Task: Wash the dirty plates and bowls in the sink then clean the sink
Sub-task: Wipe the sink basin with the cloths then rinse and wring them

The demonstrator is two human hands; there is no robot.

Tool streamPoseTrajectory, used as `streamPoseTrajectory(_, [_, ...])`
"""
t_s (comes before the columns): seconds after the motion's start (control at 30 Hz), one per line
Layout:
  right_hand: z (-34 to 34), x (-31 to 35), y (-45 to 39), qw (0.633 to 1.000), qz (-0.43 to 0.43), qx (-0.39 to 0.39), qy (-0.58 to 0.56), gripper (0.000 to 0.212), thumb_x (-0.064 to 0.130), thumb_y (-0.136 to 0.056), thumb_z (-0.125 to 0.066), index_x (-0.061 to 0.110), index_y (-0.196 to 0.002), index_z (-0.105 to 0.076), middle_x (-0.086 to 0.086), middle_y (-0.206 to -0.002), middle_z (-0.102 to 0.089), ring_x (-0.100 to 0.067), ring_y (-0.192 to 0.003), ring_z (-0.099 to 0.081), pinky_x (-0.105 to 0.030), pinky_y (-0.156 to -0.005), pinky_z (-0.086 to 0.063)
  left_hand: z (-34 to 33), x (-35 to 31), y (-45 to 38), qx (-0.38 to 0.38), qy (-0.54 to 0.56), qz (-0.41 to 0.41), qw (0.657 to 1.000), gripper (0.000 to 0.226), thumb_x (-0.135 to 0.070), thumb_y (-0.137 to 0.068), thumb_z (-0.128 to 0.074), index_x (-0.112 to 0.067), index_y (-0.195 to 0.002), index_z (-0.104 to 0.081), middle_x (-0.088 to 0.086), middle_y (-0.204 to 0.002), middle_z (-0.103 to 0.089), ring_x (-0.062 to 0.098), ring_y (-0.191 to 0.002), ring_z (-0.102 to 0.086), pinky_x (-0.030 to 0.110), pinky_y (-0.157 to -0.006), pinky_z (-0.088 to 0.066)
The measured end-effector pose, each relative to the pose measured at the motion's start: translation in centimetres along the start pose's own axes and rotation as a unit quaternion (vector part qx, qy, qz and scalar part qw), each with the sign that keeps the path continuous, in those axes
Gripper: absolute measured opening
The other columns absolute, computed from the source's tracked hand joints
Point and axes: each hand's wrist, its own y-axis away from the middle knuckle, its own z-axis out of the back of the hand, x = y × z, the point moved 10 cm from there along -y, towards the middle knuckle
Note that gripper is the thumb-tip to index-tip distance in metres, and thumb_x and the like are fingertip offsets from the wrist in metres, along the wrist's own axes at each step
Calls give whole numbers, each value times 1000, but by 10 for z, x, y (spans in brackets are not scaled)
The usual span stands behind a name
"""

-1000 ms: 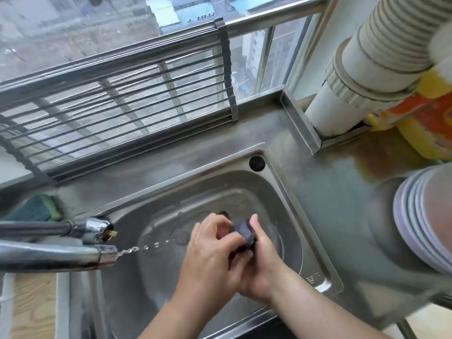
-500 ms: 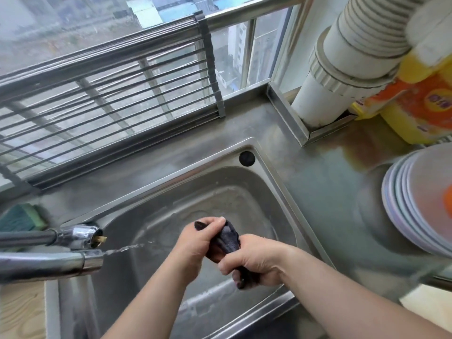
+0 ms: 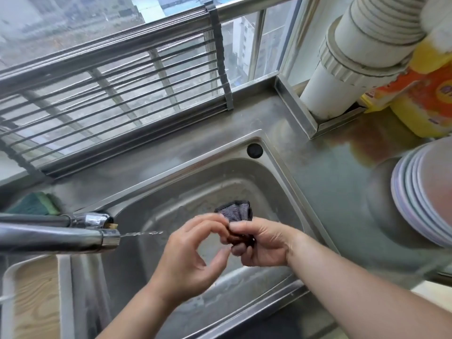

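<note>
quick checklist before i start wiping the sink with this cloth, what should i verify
1. Cloth held securely: ok. The right hand pinches the dark cloth over the sink.
2. Left hand free to help: ok, fingers curled loosely beside the cloth, gripping nothing.
3. Basin cleared of dishes: ok. The stacked plates sit on the counter to the right.
4. Water available: ok, a thin stream leaves the faucet.
5. Cloth wet or soapy enough: cannot tell.
6. Drain clear: cannot tell, the hands cover the basin's middle.
</note>
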Motion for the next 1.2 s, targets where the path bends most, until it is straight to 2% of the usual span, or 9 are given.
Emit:
streamPoseTrajectory(0.13, [-16,-6,-8,951,-101,66,286,17,6,-84,-64,20,-81,-56,2,-70,-40,-4,-55,-37,-16,-47,-23,-47,11,5,117,-231,-113,959,80,-49,-81,-81,-15,-148,-55,4,-155,-51,28,-145,-49,41,-117,-43])
streamPoseTrajectory(0.3, [-2,7,-27,785,-176,-53,591,28,9,-91,-68,19,-70,-51,2,-60,-45,-11,-51,-38,-23,-47,-29,-68,58,-1,117,-316,39,941,51,-22,-69,-85,-13,-114,-62,5,-100,-67,28,-82,-69,37,-62,-57])
streamPoseTrajectory(0.43, [-5,1,-58,646,-130,-84,747,12,14,-88,-67,14,-83,-57,-9,-84,-66,-26,-69,-59,-35,-61,-53,-72,96,15,206,-361,247,875,42,-36,-91,-70,-19,-124,-51,-1,-116,-67,26,-109,-68,35,-79,-51])
streamPoseTrajectory(0.63, [-21,2,-61,463,17,-230,856,24,12,-96,-59,18,-115,-72,-7,-119,-74,-30,-110,-71,-36,-84,-52,-59,109,40,251,-440,290,812,26,-27,-92,-49,-29,-115,-61,-5,-111,-73,23,-105,-72,29,-78,-50])
streamPoseTrajectory(0.77, [-41,9,-65,393,118,-218,885,13,18,-95,-64,22,-103,-74,-3,-102,-78,-25,-98,-74,-40,-91,-49,-57,123,46,262,-368,372,811,34,-22,-88,-41,-31,-108,-67,-4,-107,-73,23,-93,-69,30,-71,-48])
streamPoseTrajectory(0.93, [-47,3,-74,295,196,-188,916,23,38,-62,-82,25,-67,-64,1,-53,-65,-21,-49,-66,-28,-63,-42,-79,145,85,259,39,560,786,20,-1,-57,-65,-15,-67,-55,6,-60,-44,19,-49,-35,27,-50,-24])
streamPoseTrajectory(1.0, [-56,7,-63,321,199,-167,911,11,30,-84,-72,26,-93,-67,-4,-82,-77,-27,-76,-74,-34,-73,-41,-82,147,88,221,84,566,790,25,0,-63,-67,-16,-81,-60,6,-68,-42,17,-55,-32,27,-52,-23])
streamPoseTrajectory(1.1, [-17,28,-56,483,73,-234,841,25,27,-92,-63,26,-117,-65,-5,-112,-73,-31,-102,-70,-36,-77,-44,-74,140,74,115,29,482,868,52,-3,-80,-64,-28,-126,-58,-2,-111,-63,21,-88,-61,28,-71,-48])
streamPoseTrajectory(1.2, [27,13,-54,715,-98,-228,654,14,25,-93,-65,17,-104,-68,-6,-91,-67,-26,-74,-60,-29,-60,-42,-59,93,39,67,-224,112,966,78,1,-76,-69,-20,-148,-49,8,-148,-49,28,-130,-51,37,-107,-48])
